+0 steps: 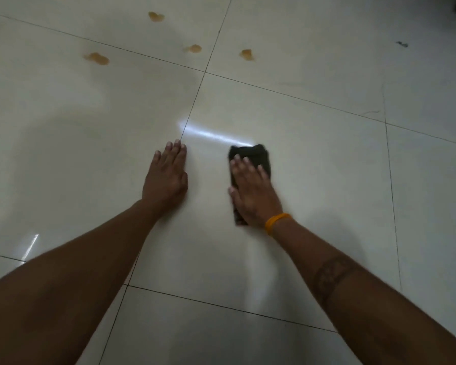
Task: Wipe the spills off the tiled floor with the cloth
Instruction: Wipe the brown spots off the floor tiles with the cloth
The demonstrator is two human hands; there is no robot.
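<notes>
both hands flat: left hand (166, 177) on tile, right hand (253, 192) pressing cloth (258, 154), fingers straight.

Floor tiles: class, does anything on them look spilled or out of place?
Yes. Brownish-orange spills dot the tiled floor far from the hands: near the top, at left and two by the grout line. The right hand presses the cloth well short of them. A dark speck lies at upper right.
</notes>
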